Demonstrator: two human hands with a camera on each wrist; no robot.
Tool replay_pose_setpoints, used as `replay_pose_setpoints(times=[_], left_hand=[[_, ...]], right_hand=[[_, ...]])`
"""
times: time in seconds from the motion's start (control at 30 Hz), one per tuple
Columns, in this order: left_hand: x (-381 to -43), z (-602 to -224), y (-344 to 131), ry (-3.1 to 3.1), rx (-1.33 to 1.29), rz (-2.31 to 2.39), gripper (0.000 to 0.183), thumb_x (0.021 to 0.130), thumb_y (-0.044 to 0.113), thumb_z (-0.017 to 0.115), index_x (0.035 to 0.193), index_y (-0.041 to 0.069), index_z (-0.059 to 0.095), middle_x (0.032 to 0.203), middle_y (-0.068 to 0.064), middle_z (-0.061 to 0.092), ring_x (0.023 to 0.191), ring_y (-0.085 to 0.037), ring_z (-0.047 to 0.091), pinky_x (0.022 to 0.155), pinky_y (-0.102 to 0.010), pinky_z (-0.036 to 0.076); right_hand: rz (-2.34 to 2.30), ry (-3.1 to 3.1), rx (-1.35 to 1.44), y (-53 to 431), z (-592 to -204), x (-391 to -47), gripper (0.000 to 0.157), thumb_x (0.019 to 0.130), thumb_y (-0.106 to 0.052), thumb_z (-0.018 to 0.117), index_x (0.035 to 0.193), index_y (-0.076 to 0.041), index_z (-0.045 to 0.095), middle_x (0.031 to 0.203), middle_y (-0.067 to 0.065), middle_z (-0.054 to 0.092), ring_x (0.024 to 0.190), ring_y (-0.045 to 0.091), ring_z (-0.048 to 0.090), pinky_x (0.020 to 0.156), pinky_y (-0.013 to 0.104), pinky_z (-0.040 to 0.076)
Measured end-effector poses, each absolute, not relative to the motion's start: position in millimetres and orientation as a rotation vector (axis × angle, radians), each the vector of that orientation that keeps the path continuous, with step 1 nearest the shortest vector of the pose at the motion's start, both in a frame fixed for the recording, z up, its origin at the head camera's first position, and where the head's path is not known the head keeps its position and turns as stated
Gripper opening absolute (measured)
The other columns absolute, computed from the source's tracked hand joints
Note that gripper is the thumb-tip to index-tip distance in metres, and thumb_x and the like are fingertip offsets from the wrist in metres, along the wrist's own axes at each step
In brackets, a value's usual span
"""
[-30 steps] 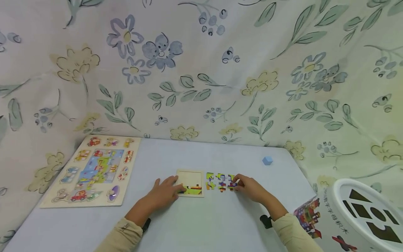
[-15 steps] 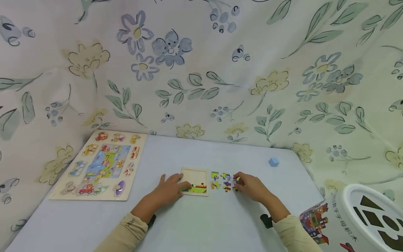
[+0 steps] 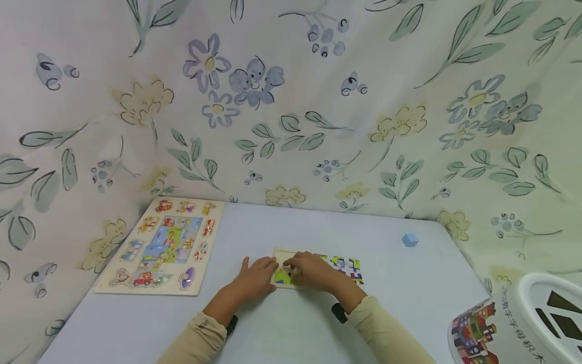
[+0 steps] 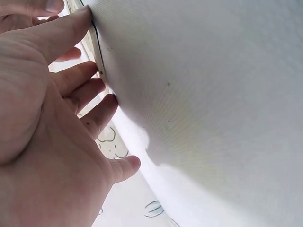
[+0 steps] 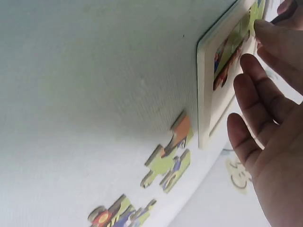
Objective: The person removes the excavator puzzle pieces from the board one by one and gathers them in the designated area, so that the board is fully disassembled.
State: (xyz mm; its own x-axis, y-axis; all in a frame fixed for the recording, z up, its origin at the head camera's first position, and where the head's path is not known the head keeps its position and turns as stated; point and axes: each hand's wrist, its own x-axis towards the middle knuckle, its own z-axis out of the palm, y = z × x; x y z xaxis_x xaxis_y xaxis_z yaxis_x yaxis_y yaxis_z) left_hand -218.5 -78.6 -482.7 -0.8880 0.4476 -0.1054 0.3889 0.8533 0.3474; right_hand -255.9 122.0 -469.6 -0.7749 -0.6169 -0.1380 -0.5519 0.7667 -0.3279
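Observation:
A small wooden jigsaw tray (image 3: 285, 250) lies on the table with printed pieces along its lower part. My left hand (image 3: 254, 280) rests against its left side. In the left wrist view the thumb lies along the tray's edge and the other fingers (image 4: 85, 90) are loosely extended. My right hand (image 3: 313, 273) is over the tray and hides much of it. Its thumb and forefinger pinch a jigsaw piece (image 5: 284, 16), mostly hidden and seen as a dark edge. Several loose jigsaw pieces (image 5: 165, 168) lie just right of the tray.
A large wooden picture puzzle board (image 3: 206, 263) lies at the table's left. A small blue block (image 3: 409, 239) sits at the back right. A white tub (image 3: 504, 323) with a shape-cut lid stands by the right edge. Floral cloth (image 3: 291, 167) hangs behind the table.
My right hand has moved left from the loose pieces to the tray. My left hand has drawn back from the tray's inside to its left edge. The head view has shifted slightly.

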Motion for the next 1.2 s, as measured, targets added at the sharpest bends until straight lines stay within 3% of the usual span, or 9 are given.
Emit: replay_pose_setpoints(times=[0.3, 0.6, 0.83, 1.2], left_hand=[[-218.0, -482.5, -79.8, 2.881, 0.689, 0.453, 0.054, 0.092, 0.031, 0.067, 0.138, 0.006, 0.051, 0.148, -0.009, 0.043, 0.139, -0.028, 0.036, 0.108, -0.067, 0.020], [-212.9, -475.9, -79.4, 2.879, 0.681, 0.464, 0.053, 0.091, 0.030, 0.068, 0.136, 0.006, 0.052, 0.147, -0.009, 0.045, 0.138, -0.027, 0.038, 0.108, -0.068, 0.021], [-214.2, -479.2, -78.5, 2.872, 0.674, 0.465, 0.052, 0.090, 0.029, 0.069, 0.134, 0.007, 0.053, 0.146, -0.009, 0.045, 0.138, -0.028, 0.038, 0.107, -0.068, 0.022], [-216.4, -482.9, -76.1, 2.870, 0.677, 0.464, 0.053, 0.090, 0.028, 0.069, 0.135, 0.005, 0.052, 0.145, -0.010, 0.046, 0.137, -0.029, 0.038, 0.106, -0.069, 0.022]], right_hand=[[-0.479, 2.677, -0.993, 119.8, -474.1, -258.2, 0.032, 0.092, -0.010, 0.062, 0.123, -0.016, 0.065, 0.111, -0.003, 0.062, 0.103, 0.013, 0.055, 0.092, 0.035, 0.046], [-0.475, 2.677, -1.013, 116.7, -474.6, -257.8, 0.034, 0.089, -0.009, 0.066, 0.123, -0.014, 0.064, 0.113, -0.001, 0.064, 0.105, 0.017, 0.055, 0.090, 0.037, 0.045], [-0.505, 2.644, -0.948, 113.5, -474.8, -261.0, 0.034, 0.086, -0.008, 0.069, 0.120, -0.013, 0.065, 0.108, -0.002, 0.062, 0.100, 0.013, 0.053, 0.091, 0.033, 0.045], [-0.529, 2.559, -0.878, 114.0, -473.5, -269.8, 0.034, 0.087, -0.009, 0.069, 0.121, -0.012, 0.063, 0.114, -0.002, 0.061, 0.105, 0.012, 0.054, 0.097, 0.033, 0.045]])
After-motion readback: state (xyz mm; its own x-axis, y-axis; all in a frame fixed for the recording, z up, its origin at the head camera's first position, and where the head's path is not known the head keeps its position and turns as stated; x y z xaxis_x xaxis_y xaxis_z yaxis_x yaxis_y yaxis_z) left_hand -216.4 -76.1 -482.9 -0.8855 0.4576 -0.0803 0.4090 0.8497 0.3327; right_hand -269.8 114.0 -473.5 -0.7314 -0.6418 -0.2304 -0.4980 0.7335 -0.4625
